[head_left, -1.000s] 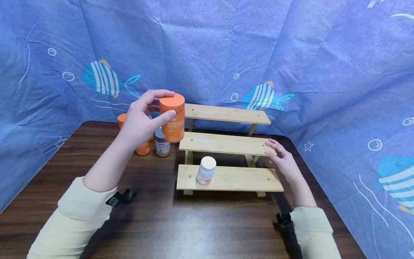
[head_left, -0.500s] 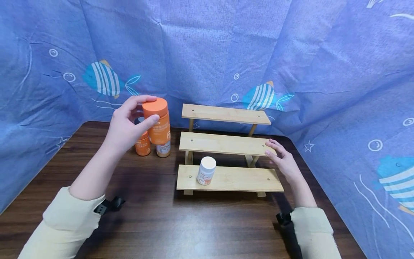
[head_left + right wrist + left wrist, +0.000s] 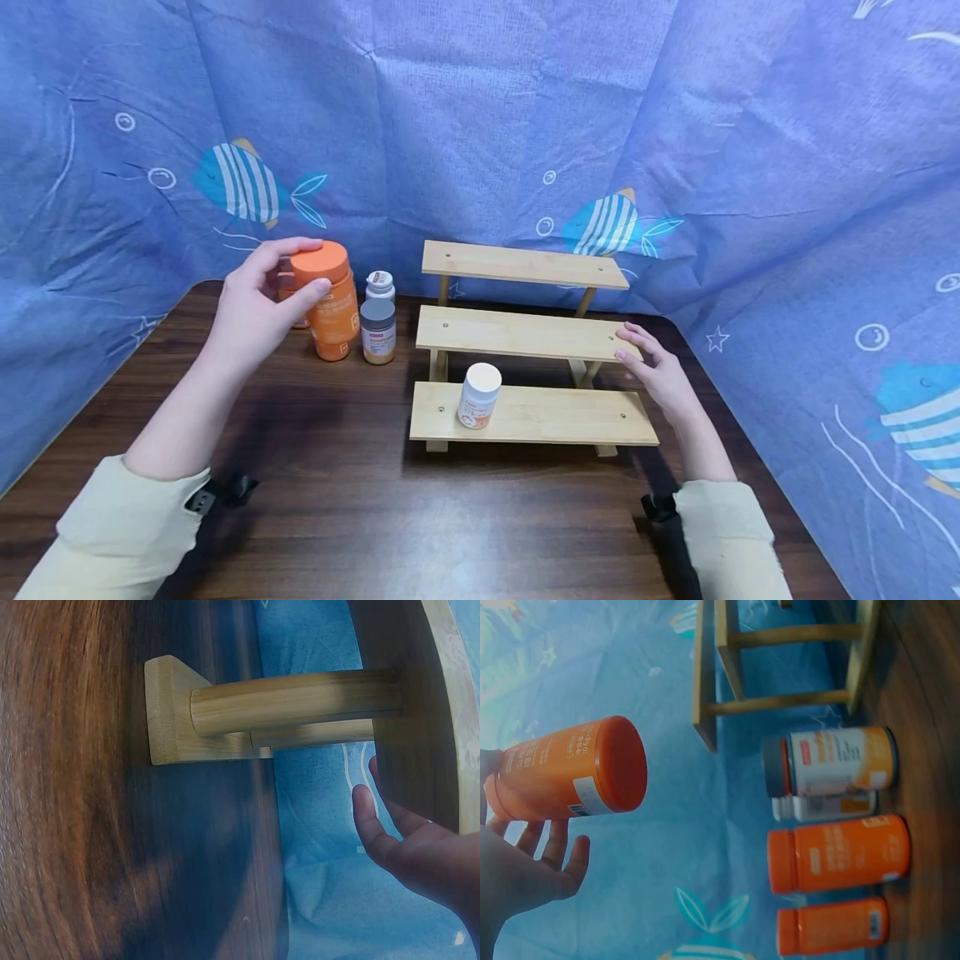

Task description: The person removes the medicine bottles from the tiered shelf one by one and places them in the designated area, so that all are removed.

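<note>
In the head view my left hand [image 3: 247, 308] holds an orange bottle [image 3: 332, 302] upright by its lid, fingers at the back and thumb in front. The left wrist view shows this bottle raised beside two standing orange bottles [image 3: 844, 855]. In the head view those are largely hidden behind the held one. Beside it stand a grey-lidded bottle [image 3: 378, 335] and a white-capped bottle [image 3: 380, 285]. My right hand [image 3: 656, 367] rests at the right end of the middle shelf [image 3: 517, 332] of a wooden three-tier rack. Its lower fingers hang loosely below the board in the right wrist view.
A white bottle [image 3: 478, 398] stands on the left part of the bottom shelf [image 3: 570, 414]. The top shelf [image 3: 525, 263] rises at the back, close to a blue fish-patterned cloth [image 3: 480, 125]. Everything stands on a dark wooden table [image 3: 450, 525].
My left hand has carried the orange bottle leftward and a little down, away from the rack. The white-capped and grey-lidded bottles have come into fuller view. My right hand has stayed put.
</note>
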A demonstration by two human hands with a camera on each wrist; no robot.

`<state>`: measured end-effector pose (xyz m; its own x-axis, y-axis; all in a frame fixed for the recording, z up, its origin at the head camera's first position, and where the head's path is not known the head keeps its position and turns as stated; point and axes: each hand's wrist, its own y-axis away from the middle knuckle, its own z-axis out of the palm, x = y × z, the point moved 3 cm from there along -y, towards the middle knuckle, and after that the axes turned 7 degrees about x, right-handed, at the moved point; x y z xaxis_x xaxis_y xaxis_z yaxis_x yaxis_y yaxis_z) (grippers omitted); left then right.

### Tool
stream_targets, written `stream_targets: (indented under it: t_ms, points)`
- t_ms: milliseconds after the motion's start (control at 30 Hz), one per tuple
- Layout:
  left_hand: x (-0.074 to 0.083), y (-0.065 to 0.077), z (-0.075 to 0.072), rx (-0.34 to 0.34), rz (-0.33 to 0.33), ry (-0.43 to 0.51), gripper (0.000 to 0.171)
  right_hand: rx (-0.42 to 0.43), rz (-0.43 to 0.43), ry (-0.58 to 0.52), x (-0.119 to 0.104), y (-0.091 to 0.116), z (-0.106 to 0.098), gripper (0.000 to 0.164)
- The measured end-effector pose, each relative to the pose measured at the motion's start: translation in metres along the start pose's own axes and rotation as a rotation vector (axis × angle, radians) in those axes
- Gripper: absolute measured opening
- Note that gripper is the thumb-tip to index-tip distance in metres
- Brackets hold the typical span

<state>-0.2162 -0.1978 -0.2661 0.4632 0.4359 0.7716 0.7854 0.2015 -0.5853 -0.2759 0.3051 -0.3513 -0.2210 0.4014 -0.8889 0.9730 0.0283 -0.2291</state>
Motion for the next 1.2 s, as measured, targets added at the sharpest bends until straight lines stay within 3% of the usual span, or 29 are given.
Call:
stream_targets:
  t_ms: [667, 933, 1200]
  points:
    - [-0.056, 0.009, -0.028, 0.107, -0.022, -0.072, 0.046, 0.005, -0.012, 0.002, 0.002, 0.000, -0.001, 0.052]
    - [-0.075, 0.011, -0.034, 0.107, 0.026, -0.157, 0.044, 0.006, -0.003, 0.014, 0.002, 0.001, -0.001, 0.051]
    - [-0.096, 0.011, -0.038, 0.086, 0.009, -0.202, 0.044, 0.010, 0.001, -0.004, 0.016, -0.006, -0.003, 0.052]
